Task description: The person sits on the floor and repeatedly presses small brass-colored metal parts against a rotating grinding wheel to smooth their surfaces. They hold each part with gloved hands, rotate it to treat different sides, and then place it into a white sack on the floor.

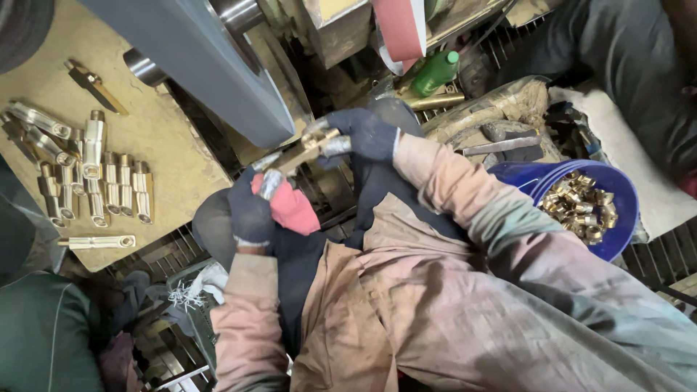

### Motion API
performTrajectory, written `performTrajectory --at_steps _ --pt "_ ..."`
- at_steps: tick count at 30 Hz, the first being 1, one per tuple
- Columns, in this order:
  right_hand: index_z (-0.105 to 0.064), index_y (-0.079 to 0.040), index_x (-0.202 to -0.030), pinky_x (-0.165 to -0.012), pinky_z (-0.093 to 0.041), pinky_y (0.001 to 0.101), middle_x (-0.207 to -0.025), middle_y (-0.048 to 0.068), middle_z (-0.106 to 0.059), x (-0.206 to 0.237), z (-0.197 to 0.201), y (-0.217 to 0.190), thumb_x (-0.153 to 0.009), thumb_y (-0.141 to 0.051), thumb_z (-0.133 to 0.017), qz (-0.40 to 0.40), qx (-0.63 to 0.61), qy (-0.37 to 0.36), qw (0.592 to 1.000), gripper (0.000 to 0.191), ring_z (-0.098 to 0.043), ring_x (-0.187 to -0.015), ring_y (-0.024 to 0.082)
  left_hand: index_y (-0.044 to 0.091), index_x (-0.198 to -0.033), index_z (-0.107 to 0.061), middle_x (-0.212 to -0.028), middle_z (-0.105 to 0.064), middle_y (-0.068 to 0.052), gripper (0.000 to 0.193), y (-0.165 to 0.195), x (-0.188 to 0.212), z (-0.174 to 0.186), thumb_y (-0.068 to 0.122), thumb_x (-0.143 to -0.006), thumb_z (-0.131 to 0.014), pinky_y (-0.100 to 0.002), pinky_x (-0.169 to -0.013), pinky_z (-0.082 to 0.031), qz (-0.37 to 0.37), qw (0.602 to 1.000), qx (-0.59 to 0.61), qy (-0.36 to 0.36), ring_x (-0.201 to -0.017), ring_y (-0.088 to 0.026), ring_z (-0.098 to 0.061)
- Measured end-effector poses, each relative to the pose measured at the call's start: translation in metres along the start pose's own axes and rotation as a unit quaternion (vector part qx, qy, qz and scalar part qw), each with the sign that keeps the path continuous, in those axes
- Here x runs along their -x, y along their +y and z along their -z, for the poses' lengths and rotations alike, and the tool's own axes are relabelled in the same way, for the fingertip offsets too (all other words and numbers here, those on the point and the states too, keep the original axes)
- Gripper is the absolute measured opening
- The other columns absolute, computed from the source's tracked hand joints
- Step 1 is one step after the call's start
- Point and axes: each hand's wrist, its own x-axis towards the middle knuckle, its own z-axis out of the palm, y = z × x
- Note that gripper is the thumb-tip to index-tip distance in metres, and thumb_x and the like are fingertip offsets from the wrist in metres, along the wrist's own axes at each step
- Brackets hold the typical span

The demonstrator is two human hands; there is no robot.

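Both my hands wear dark gloves and hold one brass fitting (pixel 303 151) between them, just under a grey machine housing (pixel 218 65). My left hand (pixel 250 207) grips its lower end, with a red-pink glove part or cloth (pixel 294 209) beside the palm. My right hand (pixel 363 134) grips the upper end. My sleeves are dusty pink-brown.
A wooden board (pixel 156 127) at left carries several brass parts (pixel 94 181) in rows. A blue bucket (pixel 617 232) at right holds several brass pieces (pixel 581 210). A green bottle (pixel 435 71) and a sanding belt (pixel 399 29) lie ahead. Another person's green sleeve (pixel 43 334) is at lower left.
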Motion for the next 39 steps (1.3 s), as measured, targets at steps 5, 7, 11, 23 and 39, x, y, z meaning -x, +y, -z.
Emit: performTrajectory --at_steps 5,7,11,23,39 --pt "-0.063 0.001 -0.134 -0.076 -0.063 0.0318 -0.100 0.013 -0.076 -0.023 0.010 0.027 -0.097 -0.011 -0.070 -0.069 -0.056 0.077 0.993 0.040 -0.076 -0.085 0.018 0.002 -0.112 -0.062 -0.100 -0.065 -0.009 0.020 -0.027 -0.032 0.010 0.015 -0.103 -0.049 -0.036 -0.082 -0.051 0.021 0.998 0.029 -0.047 -0.089 -0.021 -0.062" --pt "-0.063 0.002 -0.134 -0.076 -0.062 0.0309 -0.099 0.012 -0.077 -0.026 0.010 0.032 -0.097 -0.010 -0.070 -0.066 -0.048 0.083 0.993 0.040 -0.075 -0.085 0.017 0.002 -0.113 -0.063 -0.100 -0.065 -0.009 0.020 -0.036 -0.036 0.011 0.014 -0.103 -0.049 -0.036 -0.082 -0.051 0.029 0.997 0.034 -0.066 -0.090 -0.021 -0.062" --pt "-0.063 0.002 -0.134 -0.076 -0.062 0.0309 -0.100 0.012 -0.076 -0.032 0.008 0.037 -0.097 -0.009 -0.071 -0.038 -0.059 0.075 0.995 0.040 -0.073 -0.087 0.016 0.002 -0.114 -0.063 -0.101 -0.065 -0.009 0.021 -0.045 -0.040 0.013 0.014 -0.103 -0.049 -0.036 -0.082 -0.051 0.039 0.995 0.038 -0.083 -0.090 -0.021 -0.062" --pt "-0.062 0.002 -0.134 -0.076 -0.064 0.0311 -0.104 0.013 -0.076 -0.027 -0.015 0.026 -0.097 -0.005 -0.071 -0.017 0.015 0.129 0.991 0.040 -0.076 -0.085 0.017 0.002 -0.117 -0.063 -0.104 -0.066 -0.009 0.022 -0.058 -0.052 0.009 0.011 -0.103 -0.050 -0.036 -0.084 -0.052 0.033 0.995 0.003 -0.096 -0.093 -0.021 -0.063" --pt "-0.070 -0.002 -0.122 -0.076 -0.059 0.0413 -0.100 0.018 -0.075 -0.025 -0.037 0.028 -0.086 -0.035 -0.084 0.131 0.407 0.243 0.870 0.050 -0.074 -0.088 0.032 0.001 -0.121 -0.064 -0.109 -0.067 -0.009 0.025 -0.077 -0.068 -0.008 0.008 -0.102 -0.050 -0.036 -0.086 -0.052 -0.004 0.984 -0.127 -0.121 -0.096 -0.021 -0.063"
